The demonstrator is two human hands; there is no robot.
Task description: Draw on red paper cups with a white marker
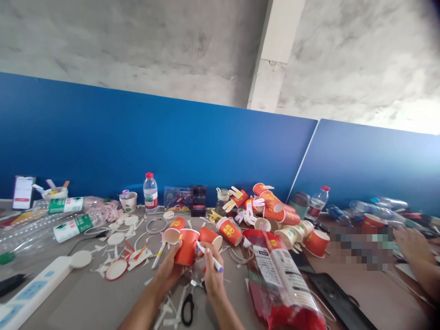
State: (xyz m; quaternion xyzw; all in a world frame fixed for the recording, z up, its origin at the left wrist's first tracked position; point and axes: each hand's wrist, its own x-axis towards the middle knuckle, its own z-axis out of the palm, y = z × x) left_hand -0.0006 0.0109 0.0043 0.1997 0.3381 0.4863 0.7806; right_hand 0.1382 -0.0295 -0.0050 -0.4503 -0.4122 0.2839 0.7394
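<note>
My left hand (pixel 171 266) is wrapped around a red paper cup (pixel 187 247) and tilts its open top away from me. In my right hand (pixel 213 270) is a white marker with a purple end (pixel 217 263), its tip close to the cup's right side. Whether the tip touches the cup I cannot tell. Just behind stand or lie more red paper cups (pixel 229 231). Below my hands are scissors (pixel 187 310) with black handles, among white paper scraps. Left of the cup lies another marker (pixel 158 254).
A red plastic cup bag (pixel 282 284) lies to the right, with piled cups (pixel 275 204) behind it. Cut paper discs (pixel 117 269) and scraps spread left. A power strip (pixel 37 284), bottles (pixel 150 192) and a blue partition (pixel 154 133) surround the work area. Another person's hand (pixel 414 245) is at far right.
</note>
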